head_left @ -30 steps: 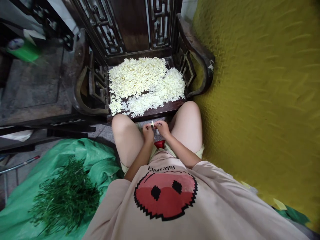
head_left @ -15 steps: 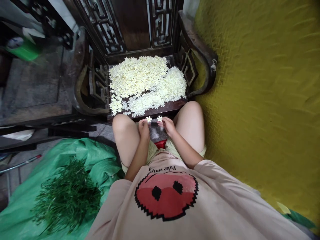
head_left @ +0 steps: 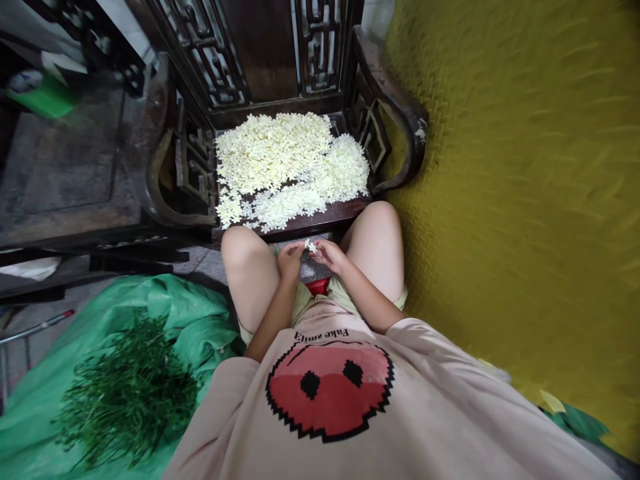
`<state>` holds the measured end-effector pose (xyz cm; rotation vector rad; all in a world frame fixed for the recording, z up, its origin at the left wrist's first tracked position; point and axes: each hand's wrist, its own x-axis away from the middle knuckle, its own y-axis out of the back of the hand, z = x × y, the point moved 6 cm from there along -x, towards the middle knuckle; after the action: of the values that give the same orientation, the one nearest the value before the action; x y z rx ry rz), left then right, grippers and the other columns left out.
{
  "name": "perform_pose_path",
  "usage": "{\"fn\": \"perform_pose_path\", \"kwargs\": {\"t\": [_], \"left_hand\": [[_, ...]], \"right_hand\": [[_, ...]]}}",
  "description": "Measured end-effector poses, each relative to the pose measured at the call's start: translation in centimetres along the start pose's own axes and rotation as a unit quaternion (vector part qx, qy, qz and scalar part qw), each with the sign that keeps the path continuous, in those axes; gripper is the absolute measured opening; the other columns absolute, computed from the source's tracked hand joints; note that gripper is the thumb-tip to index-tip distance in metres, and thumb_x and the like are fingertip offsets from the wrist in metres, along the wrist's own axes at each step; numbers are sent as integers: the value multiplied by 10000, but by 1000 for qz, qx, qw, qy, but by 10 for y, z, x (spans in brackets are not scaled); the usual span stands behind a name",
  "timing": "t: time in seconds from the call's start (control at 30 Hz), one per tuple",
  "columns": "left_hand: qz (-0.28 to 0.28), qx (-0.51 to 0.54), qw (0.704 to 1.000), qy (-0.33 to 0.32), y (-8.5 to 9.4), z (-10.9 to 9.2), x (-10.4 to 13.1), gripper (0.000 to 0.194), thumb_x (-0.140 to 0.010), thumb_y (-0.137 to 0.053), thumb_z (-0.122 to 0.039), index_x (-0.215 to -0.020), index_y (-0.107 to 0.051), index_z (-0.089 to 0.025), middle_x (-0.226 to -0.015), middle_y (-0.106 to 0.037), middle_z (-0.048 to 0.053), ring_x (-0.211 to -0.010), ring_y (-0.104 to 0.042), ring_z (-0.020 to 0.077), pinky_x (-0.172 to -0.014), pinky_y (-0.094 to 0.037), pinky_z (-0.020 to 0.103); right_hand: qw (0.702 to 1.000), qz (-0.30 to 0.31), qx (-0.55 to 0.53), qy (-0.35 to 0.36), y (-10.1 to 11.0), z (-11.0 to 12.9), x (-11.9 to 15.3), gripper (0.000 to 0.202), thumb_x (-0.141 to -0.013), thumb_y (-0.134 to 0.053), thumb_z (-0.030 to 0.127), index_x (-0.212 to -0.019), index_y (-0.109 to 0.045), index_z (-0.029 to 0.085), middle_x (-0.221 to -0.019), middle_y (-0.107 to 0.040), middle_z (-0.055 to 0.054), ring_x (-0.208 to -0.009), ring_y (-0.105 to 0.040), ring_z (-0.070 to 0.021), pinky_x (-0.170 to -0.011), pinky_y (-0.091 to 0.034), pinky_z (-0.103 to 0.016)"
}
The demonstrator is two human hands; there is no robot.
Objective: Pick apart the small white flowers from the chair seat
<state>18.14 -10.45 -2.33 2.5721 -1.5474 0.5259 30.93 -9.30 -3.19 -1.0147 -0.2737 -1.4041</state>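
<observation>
My left hand (head_left: 290,260) and my right hand (head_left: 331,256) meet between my knees, fingers pinched. White flowers (head_left: 311,247) show at the fingertips where the hands come together; they overlap, so I cannot tell one from the other. Just beyond my knees, a wide heap of loose white and pale yellow flowers (head_left: 275,150) covers most of the dark wooden chair seat (head_left: 345,212). The stems of the held flowers are too small to make out.
To the left, a bundle of green stems (head_left: 133,393) lies on a green plastic sheet (head_left: 165,290). A dark wooden table (head_left: 65,160) bears a green container (head_left: 45,95). Curved chair arms (head_left: 413,133) flank the seat. A yellow textured covering (head_left: 520,200) stands close on the right.
My hands have moved together. The two flowers, held apart half a second ago, one in each hand, now touch or overlap at the fingertips. The view has shifted slightly.
</observation>
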Motion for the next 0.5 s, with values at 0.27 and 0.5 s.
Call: {"fn": "perform_pose_path", "kwargs": {"t": [0.27, 0.5], "left_hand": [[3, 32, 998, 53, -2, 11, 0, 156, -553, -717, -235, -656, -654, -136, -652, -653, 17, -653, -596, 123, -728, -464, 288], [62, 123, 979, 151, -11, 26, -1, 197, -544, -746, -213, -652, -610, -121, -649, -633, 19, -626, -582, 101, -722, -460, 274]], "right_hand": [[998, 60, 8, 34, -13, 5, 6, 109, -733, -609, 264, -753, -565, 167, -672, -625, 5, -586, -583, -90, -553, -461, -198], [996, 55, 38, 55, -10, 0, 2, 235, -637, -733, 308, -737, -576, 164, -635, -599, 28, -539, -527, -63, -519, -408, -173]]}}
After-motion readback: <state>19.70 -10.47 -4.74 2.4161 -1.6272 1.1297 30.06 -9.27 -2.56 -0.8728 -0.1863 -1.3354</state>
